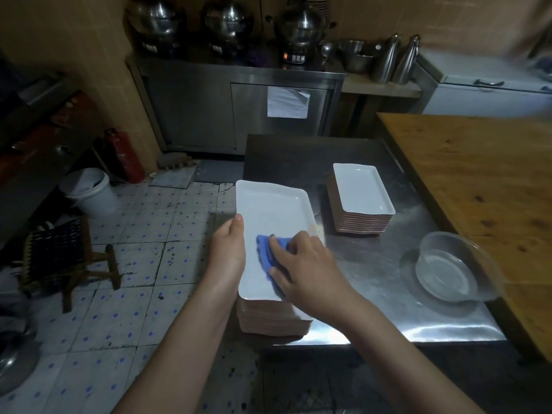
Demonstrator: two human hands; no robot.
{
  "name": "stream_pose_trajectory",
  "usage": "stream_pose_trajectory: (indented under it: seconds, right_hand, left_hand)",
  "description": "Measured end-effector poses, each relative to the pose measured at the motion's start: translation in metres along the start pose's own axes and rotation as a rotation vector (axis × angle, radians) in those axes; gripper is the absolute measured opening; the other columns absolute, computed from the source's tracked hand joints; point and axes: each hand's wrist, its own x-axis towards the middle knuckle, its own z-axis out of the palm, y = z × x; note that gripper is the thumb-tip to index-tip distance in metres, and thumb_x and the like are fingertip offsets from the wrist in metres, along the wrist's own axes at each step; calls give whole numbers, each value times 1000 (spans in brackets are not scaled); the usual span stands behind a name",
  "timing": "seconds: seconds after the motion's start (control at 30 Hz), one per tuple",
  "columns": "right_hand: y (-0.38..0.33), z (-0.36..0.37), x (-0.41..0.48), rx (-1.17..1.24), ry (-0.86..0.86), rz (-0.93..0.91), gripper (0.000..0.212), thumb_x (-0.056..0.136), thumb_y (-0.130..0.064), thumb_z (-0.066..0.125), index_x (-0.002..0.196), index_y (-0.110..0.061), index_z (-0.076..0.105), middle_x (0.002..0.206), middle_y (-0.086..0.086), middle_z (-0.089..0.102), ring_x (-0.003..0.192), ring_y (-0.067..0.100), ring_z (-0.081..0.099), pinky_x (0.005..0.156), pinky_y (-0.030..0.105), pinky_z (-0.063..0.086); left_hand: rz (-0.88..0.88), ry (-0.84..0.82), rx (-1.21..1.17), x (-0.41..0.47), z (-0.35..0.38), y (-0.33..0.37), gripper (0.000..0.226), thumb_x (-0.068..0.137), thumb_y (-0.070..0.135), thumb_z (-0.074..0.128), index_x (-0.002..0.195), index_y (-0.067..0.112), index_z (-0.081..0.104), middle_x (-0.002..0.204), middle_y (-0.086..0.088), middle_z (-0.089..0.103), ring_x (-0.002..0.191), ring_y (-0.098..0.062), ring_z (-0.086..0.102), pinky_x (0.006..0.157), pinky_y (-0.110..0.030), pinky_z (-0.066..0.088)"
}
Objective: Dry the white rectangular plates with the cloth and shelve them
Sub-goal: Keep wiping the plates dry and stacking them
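wiping at lower centre: right hand (301, 270) presses cloth (270, 252) flat-fingered onto the top plate (268, 204) of a stack; left hand (228, 249) grips its edge. glazed, stiff, likely slippery and breakable; hold by the rims.

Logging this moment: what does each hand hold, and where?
Left hand grips the top plate by its left long edge; right hand presses the blue cloth onto it.
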Motion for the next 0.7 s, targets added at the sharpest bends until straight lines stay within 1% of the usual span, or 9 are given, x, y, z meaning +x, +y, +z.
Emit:
stream_pose_trajectory:
  seconds: [0.07,0.13,0.23,0.27,0.3,0.33,0.4,0.57,0.7]
  right_hand:
    - [-3,-4,5,-13,-14,-68,54,96,-47,32,146,-28,25,117,6,40,104,23,39,81,34,31]
    - [-2,-9,14,-37,-2,-61,56,97,-49,29,148,-29,22,119,6,39,106,24,37,79,34,24]
    - [10,-19,25,-122,13,59,59,96,-55,21,149,-29,17,126,6,39,114,26,37,90,41,28]
    - [15,-22,25,-152,10,103,60,95,-56,20,149,-28,17,129,6,38,117,27,37,94,42,29]
    - [20,-24,23,-177,7,136,62,95,-57,19,149,-28,17,131,6,38,117,26,37,96,43,29]
    - [24,-25,19,-199,8,149,62,94,-58,18,149,-27,16,131,6,38,117,26,37,96,42,29]
    - [25,-24,7,-221,9,124,63,94,-59,18,148,-27,17,129,6,38,115,25,37,95,42,30]
    - [13,-8,-2,-165,-23,17,61,94,-59,20,146,-28,17,124,7,42,110,24,40,90,39,35]
    - [28,-5,19,-140,48,122,54,97,-52,19,147,-30,18,125,7,40,111,24,40,91,38,35]
  left_hand:
    - [-28,-31,-9,-1,4,0,34,100,32,34,78,22,59,76,1,64,67,-15,61,59,-26,49]
    - [-32,-60,-2,-3,9,0,34,100,32,35,77,23,58,75,1,63,66,-13,60,57,-25,46]
    - [-29,-69,-13,-6,12,2,33,100,34,35,78,25,58,81,-1,65,75,-20,63,68,-31,51]
    - [-26,-53,-22,-6,10,4,33,100,35,35,77,25,57,80,0,65,74,-20,63,68,-31,51]
    - [-20,-34,-37,-5,8,6,34,100,34,36,75,25,57,77,1,65,70,-18,63,63,-28,51]
    - [-12,-17,-52,-4,6,7,34,100,33,36,74,24,57,74,2,64,66,-16,62,58,-24,49]
    - [4,-6,-58,-2,2,7,34,100,32,37,73,23,57,72,3,63,63,-13,60,55,-21,46]
    - [-26,-26,-63,-5,8,2,31,100,33,35,82,23,58,77,1,64,69,-17,62,59,-25,48]
    - [-61,-55,-50,-9,15,-4,32,100,36,34,82,25,58,78,-1,66,71,-19,65,61,-27,52]
